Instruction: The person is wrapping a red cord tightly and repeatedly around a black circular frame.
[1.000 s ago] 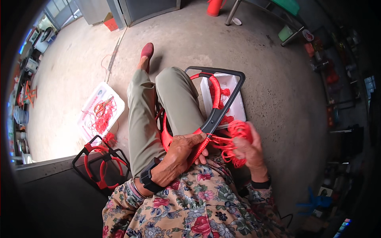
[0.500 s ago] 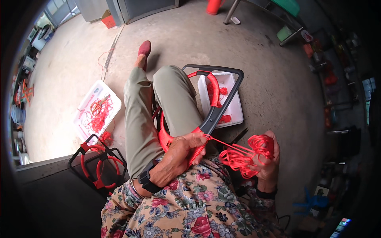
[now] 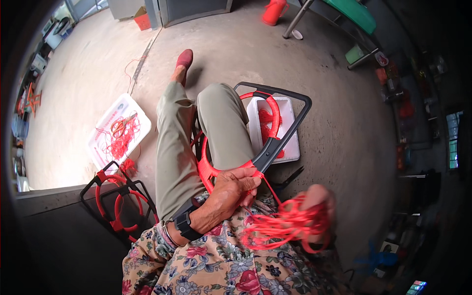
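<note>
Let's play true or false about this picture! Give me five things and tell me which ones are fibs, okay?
1. Both hands are empty. False: the left hand holds a red-and-black frame, and the right hand holds a bundle of red cord.
2. A strand stretches between the frame and the bundle. True.
3. Orange-handled scissors lie in the white tray. True.
4. The shoe is blue. False: the shoe is red.
5. A red jug stands on the floor. True.

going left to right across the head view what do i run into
White tray, red shoe, left hand, right hand holding red cord, blurred blue object.
</note>
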The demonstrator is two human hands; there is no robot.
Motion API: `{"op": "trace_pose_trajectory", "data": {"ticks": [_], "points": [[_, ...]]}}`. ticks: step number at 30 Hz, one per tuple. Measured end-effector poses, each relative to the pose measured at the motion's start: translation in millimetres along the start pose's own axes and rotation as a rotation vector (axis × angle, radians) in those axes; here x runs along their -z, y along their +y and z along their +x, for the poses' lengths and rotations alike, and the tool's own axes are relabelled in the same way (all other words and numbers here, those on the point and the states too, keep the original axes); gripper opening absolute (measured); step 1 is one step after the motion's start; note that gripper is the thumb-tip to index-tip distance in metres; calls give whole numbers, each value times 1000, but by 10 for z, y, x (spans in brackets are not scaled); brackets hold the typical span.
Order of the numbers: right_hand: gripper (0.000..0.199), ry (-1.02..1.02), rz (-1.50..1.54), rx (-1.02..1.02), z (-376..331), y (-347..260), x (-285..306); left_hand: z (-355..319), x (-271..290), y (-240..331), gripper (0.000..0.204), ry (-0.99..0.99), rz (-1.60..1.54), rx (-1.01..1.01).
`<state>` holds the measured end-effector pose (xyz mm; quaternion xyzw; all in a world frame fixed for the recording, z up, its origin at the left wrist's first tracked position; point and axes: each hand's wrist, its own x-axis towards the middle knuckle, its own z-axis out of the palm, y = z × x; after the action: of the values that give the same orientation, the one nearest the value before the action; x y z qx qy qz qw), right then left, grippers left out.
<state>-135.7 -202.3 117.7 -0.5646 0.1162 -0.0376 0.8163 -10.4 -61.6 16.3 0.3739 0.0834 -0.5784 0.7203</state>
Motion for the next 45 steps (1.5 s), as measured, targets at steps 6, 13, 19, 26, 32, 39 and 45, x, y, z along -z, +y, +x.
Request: {"op": "trace_pose_trajectory", "data": {"ticks": [6,13,19,26,32,39,45], "points": [[36,291,78,12,-183,-78,820,-111,82,-11,21,-43,-113,-84],[24,593,-662,-382,-21,448,1285,-148,87,12,24,-17,-164,-71],[22,621,-238,-160,308,352,638,-162,138,-5,24,-44,-200,-72],[35,313,-116,-137,493,410,46,-211,133,89,24,-41,-236,-155],[41,234,-105,-226,520,572,-150,-277,152,153,30,2,-207,-218],[30,179,-131,-26,1005,34,-273,-345,130,320,34,-44,-163,-285],[34,-166,-288,-22,1386,-276,-314,-435,105,459,37,-5,-179,-291]]}}
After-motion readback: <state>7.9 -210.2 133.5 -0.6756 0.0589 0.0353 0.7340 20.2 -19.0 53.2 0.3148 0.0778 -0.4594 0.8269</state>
